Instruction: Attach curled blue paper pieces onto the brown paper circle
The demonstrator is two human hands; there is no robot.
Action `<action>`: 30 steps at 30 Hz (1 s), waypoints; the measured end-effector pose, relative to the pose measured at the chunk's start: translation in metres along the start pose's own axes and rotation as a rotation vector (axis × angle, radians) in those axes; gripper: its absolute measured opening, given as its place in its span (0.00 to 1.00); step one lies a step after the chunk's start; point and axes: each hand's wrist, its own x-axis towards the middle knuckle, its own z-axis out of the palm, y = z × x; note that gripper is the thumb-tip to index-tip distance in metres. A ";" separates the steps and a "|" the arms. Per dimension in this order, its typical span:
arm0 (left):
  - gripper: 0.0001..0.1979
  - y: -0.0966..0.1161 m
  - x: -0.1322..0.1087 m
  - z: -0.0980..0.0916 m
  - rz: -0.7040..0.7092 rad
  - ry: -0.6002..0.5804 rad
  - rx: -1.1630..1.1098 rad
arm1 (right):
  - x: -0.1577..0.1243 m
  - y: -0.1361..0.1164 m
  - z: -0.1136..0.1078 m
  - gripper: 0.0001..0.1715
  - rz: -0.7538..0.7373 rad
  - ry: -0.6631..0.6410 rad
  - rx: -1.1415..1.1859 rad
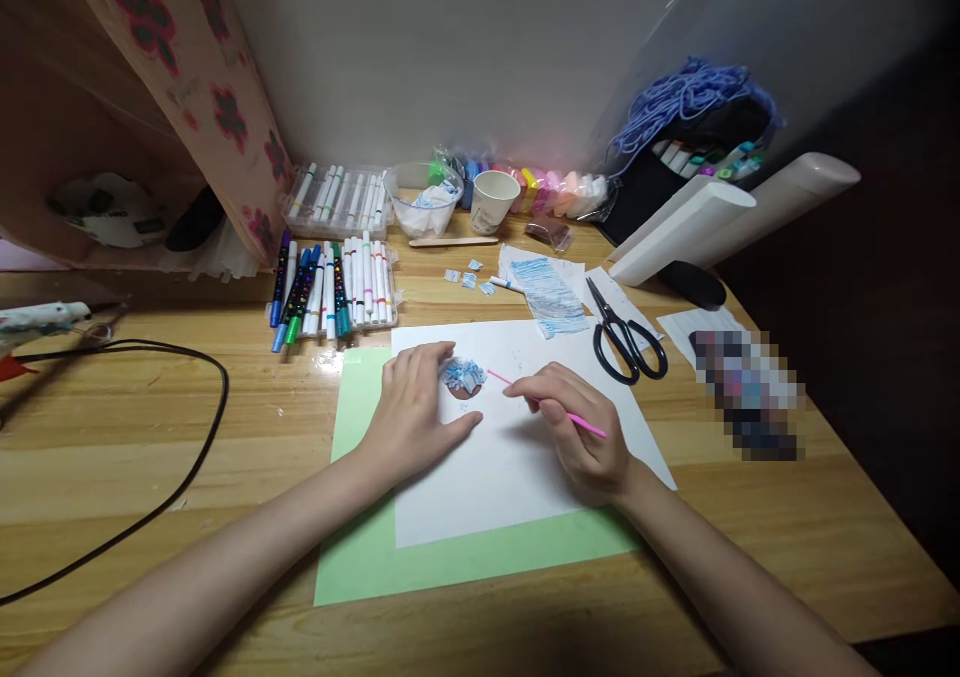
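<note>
My left hand (411, 397) rests on the white paper (480, 487), fingers and thumb spread around a small brown disc (465, 393). Crumpled blue-and-white scraps (463, 372) cover the disc's upper part. My right hand (581, 427) grips a thin pink modelling tool (589, 425). The tool's tip points left, just short of the disc's right side. Whether my left fingers touch the disc I cannot tell. Beneath the white paper lies a larger green sheet (480, 557).
Black-handled scissors (621, 332) lie right of the paper, by a blue-coloured torn sheet (551, 292). Markers (330, 287), a clear bowl (424, 212), a paper cup (493, 202) and white rolls (690, 227) stand behind. A black cable (217, 427) curves at left.
</note>
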 end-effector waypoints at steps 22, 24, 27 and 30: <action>0.30 0.001 0.001 0.000 -0.011 -0.003 0.011 | 0.005 0.011 0.016 0.12 0.211 -0.092 -0.063; 0.30 0.001 0.001 0.001 -0.008 -0.002 0.010 | 0.007 0.011 0.016 0.12 0.207 -0.100 -0.066; 0.30 0.002 0.001 0.001 -0.006 -0.003 0.013 | 0.010 0.009 0.016 0.12 0.210 -0.103 -0.077; 0.30 0.002 0.001 0.000 -0.007 -0.007 0.018 | 0.017 0.007 0.015 0.12 0.262 -0.090 -0.075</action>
